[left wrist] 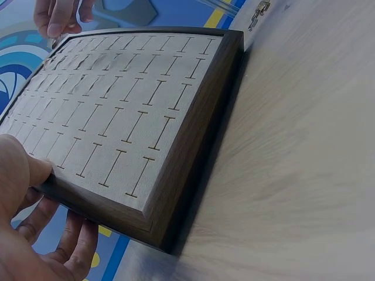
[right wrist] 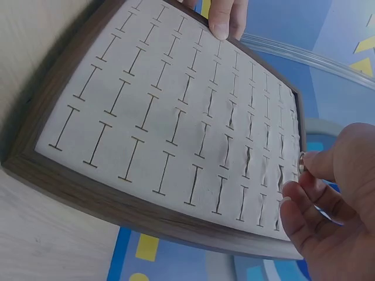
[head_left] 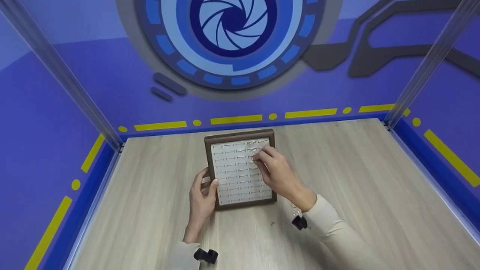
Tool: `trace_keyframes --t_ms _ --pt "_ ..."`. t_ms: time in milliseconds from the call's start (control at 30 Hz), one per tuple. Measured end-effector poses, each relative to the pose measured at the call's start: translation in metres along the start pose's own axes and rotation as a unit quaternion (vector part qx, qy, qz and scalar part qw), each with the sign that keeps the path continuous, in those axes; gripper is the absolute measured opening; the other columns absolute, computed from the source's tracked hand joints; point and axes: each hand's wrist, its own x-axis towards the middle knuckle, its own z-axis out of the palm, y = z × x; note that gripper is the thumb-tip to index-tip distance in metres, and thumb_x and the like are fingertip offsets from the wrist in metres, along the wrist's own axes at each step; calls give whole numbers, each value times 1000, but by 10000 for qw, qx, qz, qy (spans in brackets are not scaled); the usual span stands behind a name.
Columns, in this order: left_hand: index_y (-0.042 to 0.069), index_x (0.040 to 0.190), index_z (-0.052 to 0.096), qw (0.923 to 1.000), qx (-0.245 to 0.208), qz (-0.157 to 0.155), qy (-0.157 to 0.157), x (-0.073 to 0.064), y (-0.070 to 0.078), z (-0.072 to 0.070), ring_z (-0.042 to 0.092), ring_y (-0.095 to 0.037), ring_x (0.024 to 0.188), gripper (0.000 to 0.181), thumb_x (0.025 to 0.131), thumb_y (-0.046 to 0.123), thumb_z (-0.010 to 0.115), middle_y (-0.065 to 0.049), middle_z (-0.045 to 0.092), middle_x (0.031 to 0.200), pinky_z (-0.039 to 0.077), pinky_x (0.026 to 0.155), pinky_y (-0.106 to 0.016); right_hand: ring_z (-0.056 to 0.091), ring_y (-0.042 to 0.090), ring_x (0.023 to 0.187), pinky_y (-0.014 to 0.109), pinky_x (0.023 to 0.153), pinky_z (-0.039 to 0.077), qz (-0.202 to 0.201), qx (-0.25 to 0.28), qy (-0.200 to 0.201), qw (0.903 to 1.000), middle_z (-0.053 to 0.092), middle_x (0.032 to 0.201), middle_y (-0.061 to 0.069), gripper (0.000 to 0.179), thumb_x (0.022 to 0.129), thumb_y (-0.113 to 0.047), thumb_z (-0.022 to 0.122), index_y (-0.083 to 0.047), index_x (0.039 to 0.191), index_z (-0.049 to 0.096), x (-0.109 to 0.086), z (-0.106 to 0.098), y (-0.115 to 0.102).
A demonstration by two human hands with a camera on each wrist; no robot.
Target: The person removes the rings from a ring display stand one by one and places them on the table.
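Note:
A ring display tray with a brown wood-look frame and a pale slotted pad stands tilted up on the table. My left hand grips its left edge, thumb on the front of the frame and fingers behind, as the left wrist view also shows. At the upper right of the pad is my right hand; thumb and forefinger pinch a small gold ring against the slots. A few rings seem to sit in the top slots, too small to tell exactly. Most slots hold nothing.
Several loose gold rings lie on the wooden table, partly hidden by the right wrist in the head view. Blue printed panels with metal posts enclose the table at the back and sides.

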Motion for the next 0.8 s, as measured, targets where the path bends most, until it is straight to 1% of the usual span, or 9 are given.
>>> trace_keyframes --t_ms 400,500,600,700,800 --pt "9 153 53 10000 82 -8 -14 0 3 0 72 -32 108 50 105 7 66 -16 63 132 61 96 -47 65 15 82 29 71 59 15 10 -403 9992 65 96 4 9 98 3 71 -6 100 71 -24 -13 -1" --pt "8 153 53 10000 68 8 4 0 2 0 72 -32 107 49 105 7 66 -16 63 132 61 96 -48 64 13 81 26 70 58 64 99 -436 9990 64 95 3 9 97 2 72 -6 99 70 -31 -14 1" --pt "8 153 53 10000 44 42 3 0 1 0 72 -31 107 49 105 6 66 -17 63 132 61 96 -48 65 12 81 25 70 59 145 125 -451 9988 64 93 2 11 95 2 75 -7 97 69 -38 -16 3" --pt "8 153 53 10000 33 66 -16 0 1 0 72 -31 107 50 105 7 66 -16 63 132 61 95 -47 67 12 82 26 71 60 229 68 -482 9986 65 93 2 13 94 0 79 -9 96 69 -44 -18 4" --pt "8 153 53 10000 20 91 -24 1 1 -1 72 -30 106 50 105 8 67 -16 63 132 61 95 -46 68 12 85 27 73 61 229 1 -473 9986 65 94 1 14 93 0 80 -9 96 70 -50 -20 7"
